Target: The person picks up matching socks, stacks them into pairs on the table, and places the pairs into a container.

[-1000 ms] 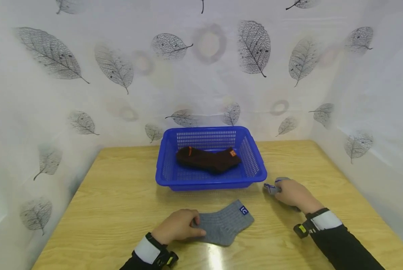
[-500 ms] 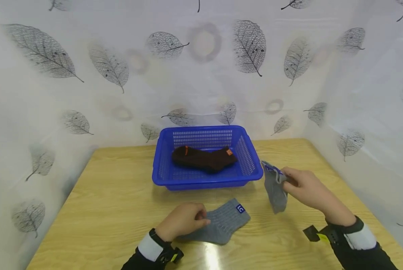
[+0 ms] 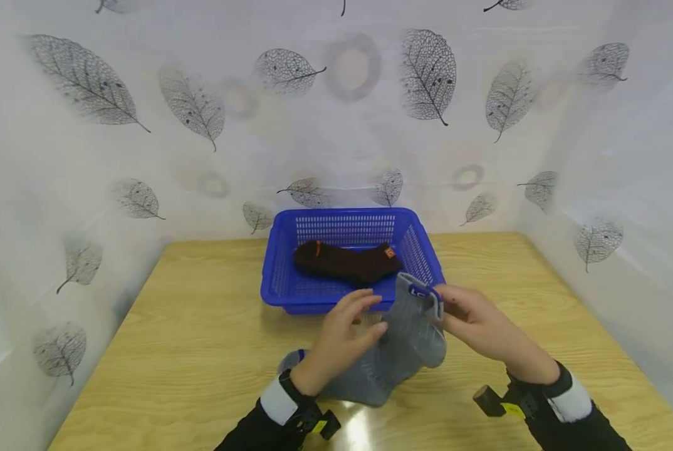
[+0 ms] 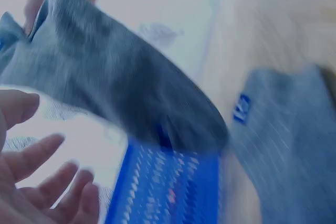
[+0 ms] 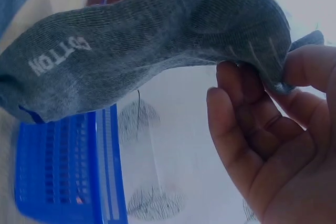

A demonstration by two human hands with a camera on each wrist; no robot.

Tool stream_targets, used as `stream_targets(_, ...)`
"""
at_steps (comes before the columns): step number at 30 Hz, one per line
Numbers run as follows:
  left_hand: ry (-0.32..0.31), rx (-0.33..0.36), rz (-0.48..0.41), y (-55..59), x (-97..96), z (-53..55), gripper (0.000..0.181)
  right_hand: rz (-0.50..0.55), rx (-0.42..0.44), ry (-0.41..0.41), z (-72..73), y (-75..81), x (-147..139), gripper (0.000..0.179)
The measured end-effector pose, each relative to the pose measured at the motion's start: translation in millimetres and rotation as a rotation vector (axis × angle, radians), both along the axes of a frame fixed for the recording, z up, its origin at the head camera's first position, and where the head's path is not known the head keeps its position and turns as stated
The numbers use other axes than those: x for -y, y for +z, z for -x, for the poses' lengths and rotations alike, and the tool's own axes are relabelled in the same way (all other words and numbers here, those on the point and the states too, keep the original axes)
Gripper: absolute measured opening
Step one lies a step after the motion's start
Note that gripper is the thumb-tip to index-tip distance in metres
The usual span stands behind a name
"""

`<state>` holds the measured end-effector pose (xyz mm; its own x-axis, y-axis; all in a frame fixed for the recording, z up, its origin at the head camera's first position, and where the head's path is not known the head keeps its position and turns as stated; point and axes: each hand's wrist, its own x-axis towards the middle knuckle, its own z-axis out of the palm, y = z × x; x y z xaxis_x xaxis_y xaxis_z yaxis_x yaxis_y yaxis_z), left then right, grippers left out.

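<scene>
My right hand [image 3: 485, 329] pinches the cuff of a grey sock [image 3: 418, 332] with a blue trim and label. The sock hangs raised in front of the basket; white "COTTON" lettering shows on its sole in the right wrist view. My left hand [image 3: 336, 341] is beside it, fingers spread, and the left wrist view shows a gap between those fingers [image 4: 39, 156] and the fabric. Below lies a second grey sock [image 3: 359, 382], flat on the table and partly covered by the left hand and the raised sock. Its blue label appears in the left wrist view.
A blue plastic basket [image 3: 308, 305] stands at the back of the wooden table [image 3: 201, 326]. Inside it lies a pair of dark brown socks [image 3: 342, 263] with orange marks. A white leaf-print curtain [image 3: 229, 144] encloses the back and sides.
My right hand has lifted the grey sock off the table and brought it leftward. The left hand has let go of the flat sock, risen, and spread its fingers towards the lifted one.
</scene>
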<state>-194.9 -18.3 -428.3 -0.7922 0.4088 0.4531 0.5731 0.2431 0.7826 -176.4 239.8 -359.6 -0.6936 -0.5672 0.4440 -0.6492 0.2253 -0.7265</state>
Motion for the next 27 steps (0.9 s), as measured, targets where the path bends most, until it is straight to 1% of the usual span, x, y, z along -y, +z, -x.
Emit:
stream_targets(1, -0.004, -0.026, -0.014, 1.6, -3.1, 0.5, 0.036, 0.013, 0.009, 0.014, -0.3, -1.4, 4, 0.034)
stream_targets(3, -0.013, -0.057, -0.024, 3.1, -7.0, 0.3, 0.029, 0.042, 0.032, 0.042, -0.9, -4.0, 9, 0.032)
stream_targets(5, -0.025, -0.065, -0.017, 1.8, -8.1, -1.0, 0.016, 0.063, 0.055, 0.056, -1.2, -6.7, 13, 0.027)
stream_targets(6, -0.031, -0.062, -0.012, 0.8, -7.9, -2.1, 0.011, 0.065, 0.054, 0.046, -1.6, -8.0, 13, 0.024)
stream_targets(8, -0.041, -0.056, 0.007, -1.5, -7.0, -4.2, 0.008, 0.071, 0.09, 0.035, -1.9, -10.3, 13, 0.024)
stream_targets(10, -0.053, -0.054, 0.03, -3.7, -5.8, -5.8, 0.008, 0.066, 0.132, 0.009, -2.4, -12.1, 13, 0.035)
stream_targets(12, -0.065, -0.074, 0.063, -4.4, -4.9, -7.3, 0.009, 0.044, 0.163, -0.037, -2.4, -13.4, 15, 0.052)
stream_targets(13, -0.073, -0.09, 0.081, -4.6, -4.4, -8.2, 0.009, 0.036, 0.184, -0.058, -2.5, -13.9, 16, 0.057)
stream_targets(14, -0.083, -0.1, 0.1, -4.8, -4.1, -8.9, 0.01, 0.027, 0.193, -0.084, -2.6, -14.5, 19, 0.058)
stream_targets(15, -0.094, -0.108, 0.118, -4.7, -3.7, -9.8, 0.01, 0.013, 0.182, -0.117, -2.8, -14.7, 21, 0.054)
stream_targets(17, -0.115, -0.123, 0.147, -5.1, -3.0, -10.9, 0.012, -0.015, 0.138, -0.194, -3.4, -14.6, 26, 0.038)
stream_targets(18, -0.132, -0.112, 0.155, -6.4, -2.2, -10.9, 0.012, -0.019, 0.119, -0.232, -3.8, -14.6, 28, 0.029)
stream_targets(20, -0.167, -0.054, 0.152, -10.1, 0.6, -10.3, 0.013, -0.013, 0.07, -0.297, -4.4, -14.5, 30, 0.016)
stream_targets(22, -0.189, 0.01, 0.142, -13.7, 4.3, -9.6, 0.015, 0.009, 0.042, -0.357, -5.2, -13.4, 30, 0.013)
stream_targets(24, -0.199, 0.077, 0.144, -16.6, 8.6, -8.4, 0.016, 0.056, 0.055, -0.392, -5.7, -12.3, 29, 0.013)
stream_targets(26, -0.197, 0.107, 0.161, -17.8, 12.8, -7.3, 0.015, 0.102, 0.075, -0.421, -6.7, -10.1, 28, 0.012)
stream_targets(27, -0.195, 0.112, 0.177, -18.2, 14.7, -6.5, 0.015, 0.122, 0.083, -0.435, -7.2, -9.4, 27, 0.012)
